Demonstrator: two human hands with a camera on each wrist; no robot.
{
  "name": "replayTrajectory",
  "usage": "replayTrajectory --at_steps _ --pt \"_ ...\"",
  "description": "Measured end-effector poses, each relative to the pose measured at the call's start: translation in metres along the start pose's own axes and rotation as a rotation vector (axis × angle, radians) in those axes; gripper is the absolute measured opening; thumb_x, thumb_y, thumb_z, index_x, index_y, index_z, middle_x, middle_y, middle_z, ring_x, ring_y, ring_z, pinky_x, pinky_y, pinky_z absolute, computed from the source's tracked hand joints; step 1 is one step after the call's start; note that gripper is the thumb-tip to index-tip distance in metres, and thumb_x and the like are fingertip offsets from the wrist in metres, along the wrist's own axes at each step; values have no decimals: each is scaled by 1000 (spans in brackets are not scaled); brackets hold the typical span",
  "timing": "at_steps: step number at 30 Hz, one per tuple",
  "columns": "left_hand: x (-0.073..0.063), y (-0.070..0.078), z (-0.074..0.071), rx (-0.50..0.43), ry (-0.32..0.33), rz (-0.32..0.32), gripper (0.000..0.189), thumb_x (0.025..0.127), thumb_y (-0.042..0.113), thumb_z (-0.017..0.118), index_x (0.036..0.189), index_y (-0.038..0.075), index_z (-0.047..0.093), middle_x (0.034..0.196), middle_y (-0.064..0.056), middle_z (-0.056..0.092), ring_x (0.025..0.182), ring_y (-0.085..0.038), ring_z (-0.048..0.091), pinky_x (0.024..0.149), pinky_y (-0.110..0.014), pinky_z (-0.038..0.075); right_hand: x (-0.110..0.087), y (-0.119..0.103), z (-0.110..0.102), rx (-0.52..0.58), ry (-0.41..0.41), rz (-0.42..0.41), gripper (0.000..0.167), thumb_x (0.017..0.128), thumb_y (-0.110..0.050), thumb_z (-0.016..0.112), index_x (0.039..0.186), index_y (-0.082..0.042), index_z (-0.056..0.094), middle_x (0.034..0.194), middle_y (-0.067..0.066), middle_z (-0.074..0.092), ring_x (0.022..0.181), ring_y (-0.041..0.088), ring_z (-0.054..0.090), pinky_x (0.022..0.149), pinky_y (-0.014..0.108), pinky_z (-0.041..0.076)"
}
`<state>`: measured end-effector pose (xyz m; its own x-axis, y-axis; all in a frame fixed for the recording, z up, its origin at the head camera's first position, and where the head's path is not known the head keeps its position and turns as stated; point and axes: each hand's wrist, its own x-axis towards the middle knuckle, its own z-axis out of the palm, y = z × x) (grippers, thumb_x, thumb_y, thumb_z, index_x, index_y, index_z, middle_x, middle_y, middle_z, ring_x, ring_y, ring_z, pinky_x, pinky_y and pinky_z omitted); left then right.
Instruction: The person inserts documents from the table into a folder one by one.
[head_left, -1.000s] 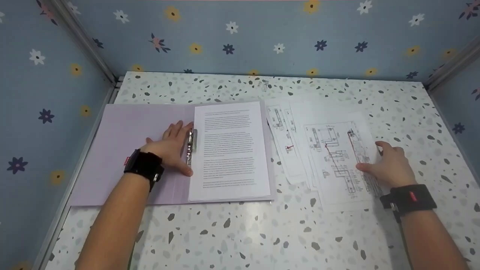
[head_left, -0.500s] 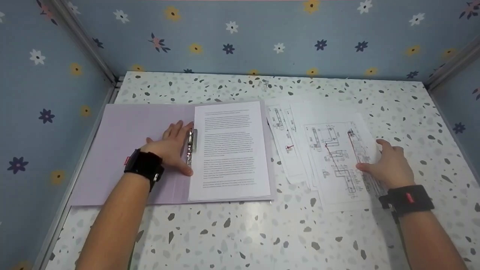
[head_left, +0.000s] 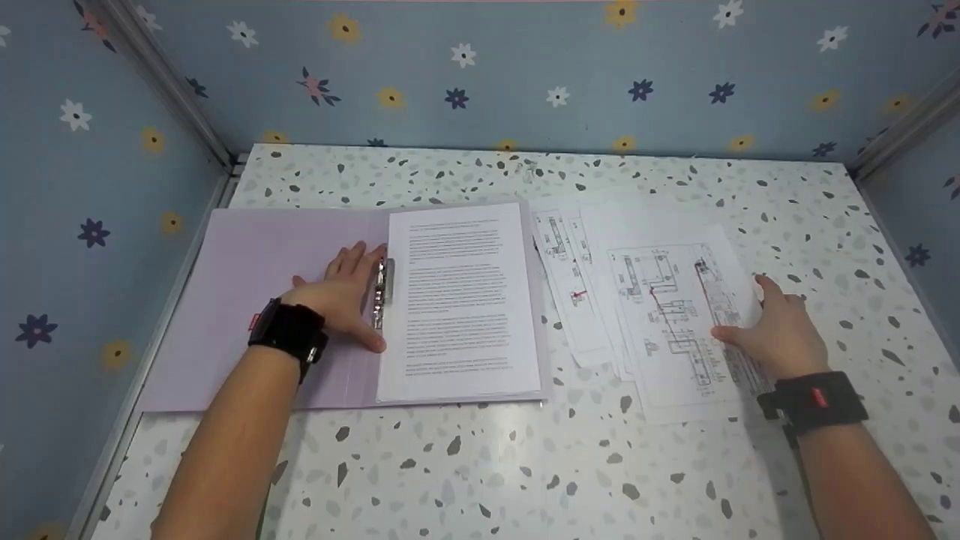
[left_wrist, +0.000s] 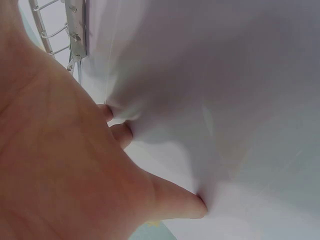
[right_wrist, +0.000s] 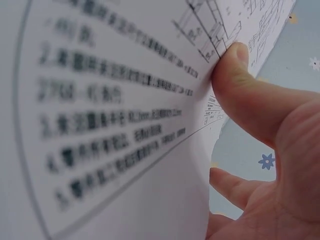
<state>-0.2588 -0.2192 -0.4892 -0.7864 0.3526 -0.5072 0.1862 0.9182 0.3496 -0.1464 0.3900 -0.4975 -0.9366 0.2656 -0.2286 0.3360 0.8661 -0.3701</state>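
Note:
A lilac ring binder (head_left: 247, 247) lies open at the left, with a stack of printed pages (head_left: 457, 300) on its right half. My left hand (head_left: 341, 300) rests spread on the binder beside the metal ring clip (head_left: 379, 292); its fingertips touch the lilac surface in the left wrist view. To the right lies a technical drawing sheet (head_left: 667, 322) with red lines. My right hand (head_left: 784, 334) is at that sheet's right edge, thumb on the printed face (right_wrist: 235, 60), the other fingers beyond the edge. In the right wrist view, the paper's edge partly hides those fingertips.
More loose drawing sheets (head_left: 566, 285) overlap between the binder and the top drawing. Everything lies on a speckled white table (head_left: 465, 465), walled in by blue flowered panels (head_left: 525, 75) at the back and sides.
My right hand's forefinger has shifted slightly farther away along the sheet's right edge, with the thumb still on the sheet. The left hand and the binder have not moved.

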Motion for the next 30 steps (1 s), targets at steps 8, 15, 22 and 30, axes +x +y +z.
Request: replayTrajectory --at_steps 8,15,22,30 --pt "3 -2 0 -1 -4 -8 162 61 58 101 172 22 -12 176 -22 -18 161 -48 -14 98 -97 -3 -2 9 -5 15 -58 -50 123 92 -56 80 167 8 6 149 53 30 133 71 37 105 81 37" --pt "3 -2 0 4 -1 -7 163 61 57 101 172 23 -13 176 -21 -19 161 -48 -14 98 -97 -4 -3 24 -21 92 -178 -31 130 91 -39 83 166 1 -15 157 48 29 142 70 28 113 80 26" --pt "1 0 -1 12 1 -6 162 61 58 101 172 22 -12 176 -22 -18 161 -48 -13 98 -97 -3 -15 36 -34 144 -178 7 134 92 -33 83 165 -6 -25 149 45 43 129 66 46 107 76 34" --pt "1 0 -1 10 8 3 162 60 60 101 172 22 -10 177 -23 -16 161 -48 -12 98 -97 -1 -20 41 -31 198 -271 26 115 102 -57 67 168 4 -4 148 49 39 128 60 52 95 57 51"
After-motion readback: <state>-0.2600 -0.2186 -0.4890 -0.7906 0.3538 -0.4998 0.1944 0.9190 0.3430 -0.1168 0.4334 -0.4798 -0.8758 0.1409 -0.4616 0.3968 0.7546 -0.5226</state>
